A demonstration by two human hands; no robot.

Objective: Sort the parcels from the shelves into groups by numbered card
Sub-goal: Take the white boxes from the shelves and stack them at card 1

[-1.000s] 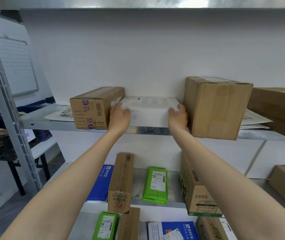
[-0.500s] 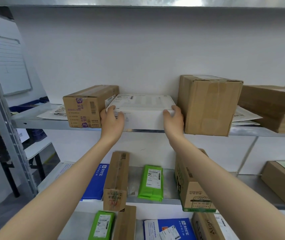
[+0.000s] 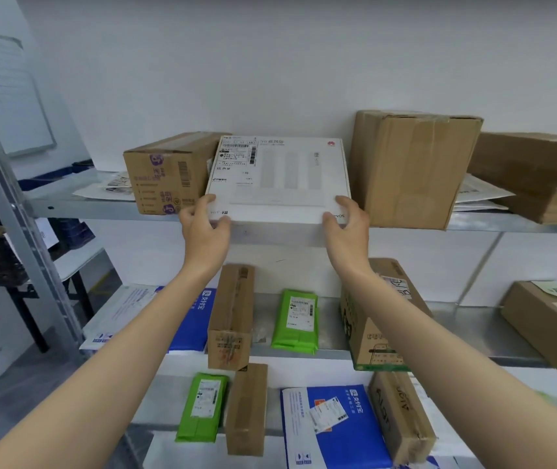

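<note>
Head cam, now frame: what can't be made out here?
- Numbered cards: none shows in the head view.
- Label on the white box: print too small, blurred.
- Left hand, right hand: fingers hidden under the white box.
- Brown box, far right: cut off by the frame edge.

You have one view, from the wide-angle camera on your head: you stand in front of the metal shelving and look forward at the white wall [image 3: 270,62] behind it. The upper shelf [image 3: 67,208] sits near eye level, and the middle shelf [image 3: 466,330] and lower shelf [image 3: 169,396] are seen from above. You are close enough that your outstretched forearms run up from the bottom corners to your left hand [image 3: 204,228] and right hand [image 3: 346,225], which grip the white box [image 3: 280,177] at the picture's middle. At the left edge the lens also takes in the upright post [image 3: 9,214] and a whiteboard [image 3: 9,96] on the side wall.
</note>
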